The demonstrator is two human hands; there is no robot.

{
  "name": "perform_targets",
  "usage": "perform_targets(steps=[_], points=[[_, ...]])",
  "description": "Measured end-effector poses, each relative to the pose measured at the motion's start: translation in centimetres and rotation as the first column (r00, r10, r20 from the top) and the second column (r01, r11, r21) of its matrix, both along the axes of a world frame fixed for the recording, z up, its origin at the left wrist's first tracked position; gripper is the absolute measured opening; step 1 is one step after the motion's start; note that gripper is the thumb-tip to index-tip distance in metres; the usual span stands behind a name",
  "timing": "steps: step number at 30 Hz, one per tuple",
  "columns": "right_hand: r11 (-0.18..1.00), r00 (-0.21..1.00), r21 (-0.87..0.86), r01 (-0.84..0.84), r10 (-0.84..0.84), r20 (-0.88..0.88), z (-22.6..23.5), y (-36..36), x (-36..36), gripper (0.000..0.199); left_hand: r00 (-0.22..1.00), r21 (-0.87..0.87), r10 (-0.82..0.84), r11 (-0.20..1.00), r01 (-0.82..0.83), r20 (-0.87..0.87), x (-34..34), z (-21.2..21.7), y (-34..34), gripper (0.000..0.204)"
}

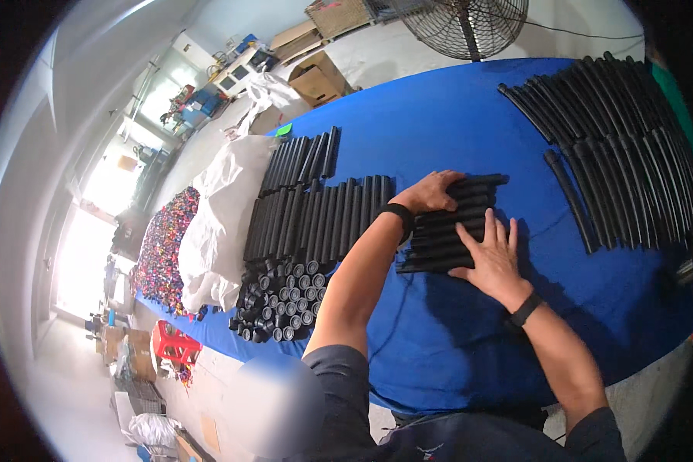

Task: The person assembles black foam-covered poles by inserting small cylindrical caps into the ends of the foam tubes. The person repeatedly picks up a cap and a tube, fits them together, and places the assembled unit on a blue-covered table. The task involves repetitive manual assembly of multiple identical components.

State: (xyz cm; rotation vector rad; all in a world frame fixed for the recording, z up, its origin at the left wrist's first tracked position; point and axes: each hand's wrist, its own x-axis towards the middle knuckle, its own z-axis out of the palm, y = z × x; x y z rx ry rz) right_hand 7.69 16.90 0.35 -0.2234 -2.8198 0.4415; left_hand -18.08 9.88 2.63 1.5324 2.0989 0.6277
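A small batch of short black tubes (456, 214) lies side by side on the blue table cover (446, 339). My left hand (433, 192) rests on the far left end of this batch, fingers curled over the tubes. My right hand (491, 254) lies flat on the near side of the batch, fingers spread and pressing on the tubes. Both wrists wear a black band. Neither hand lifts a tube off the cover.
A big stack of black tubes (300, 231) sits left of the batch. Long bent black hoses (624, 162) lie in a row at the right. A white sack (219, 223) and colourful pieces (162, 246) lie further left. A standing fan (466, 27) and cardboard boxes (316, 77) stand beyond the table.
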Motion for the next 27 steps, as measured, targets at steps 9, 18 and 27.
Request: perform_targets(steps=[9,18,27], points=[[1.000,0.998,-0.021,-0.021,0.020,-0.055,0.0,-1.6,-0.8,0.089,0.995,0.079,0.088,0.993,-0.083,-0.055,-0.4,-1.3,-2.0,0.082],[0.993,0.992,-0.027,-0.119,0.120,0.038,0.5,1.6,2.0,0.092,0.985,0.091,0.081,0.994,-0.067,-0.156,2.7,-0.8,-1.2,0.079],[0.998,0.998,-0.016,-0.060,0.060,0.009,0.4,0.1,2.0,0.101,0.992,0.098,0.110,0.990,-0.103,-0.068,2.4,-1.8,-2.8,0.082]])
